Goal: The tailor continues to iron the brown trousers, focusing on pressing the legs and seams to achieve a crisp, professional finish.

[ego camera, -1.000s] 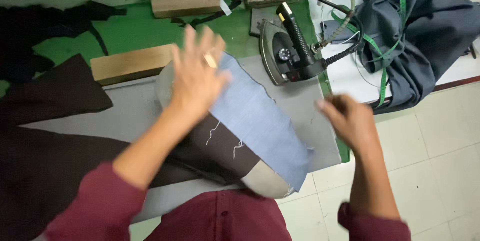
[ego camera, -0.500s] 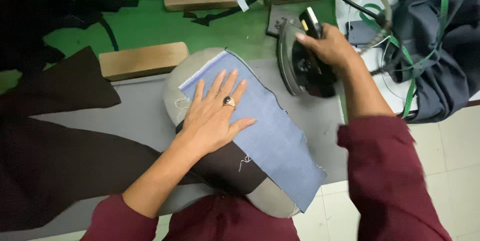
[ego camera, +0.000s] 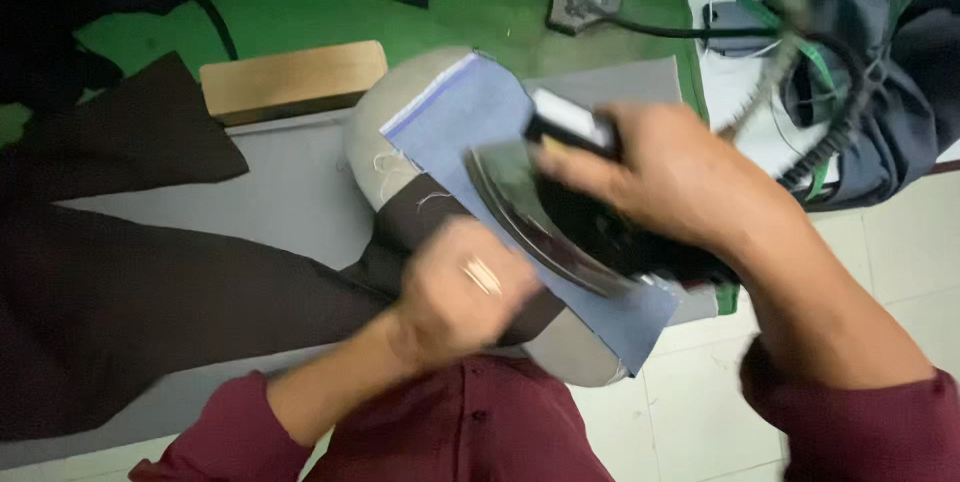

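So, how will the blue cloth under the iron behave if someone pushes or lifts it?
The blue cloth looks thin and floppy: it drapes over the rounded pad. It would probably slide or wrinkle when pushed, since only the iron in the right hand and the left hand seem to pin it.

Place: a tailoring or garment pressing workshop.
Work surface: a padded grey pressing table [ego camera: 270,192] with green cover [ego camera: 420,17] behind it.
Tools: a heavy iron [ego camera: 560,217] with a thick cable [ego camera: 830,142], a rounded pressing cushion [ego camera: 385,117], and wooden blocks [ego camera: 290,77].
Materials: dark cloth [ego camera: 130,282], a blue fabric piece [ego camera: 470,112], and a heap of navy garments [ego camera: 900,62].
Floor: pale tiles [ego camera: 900,232].
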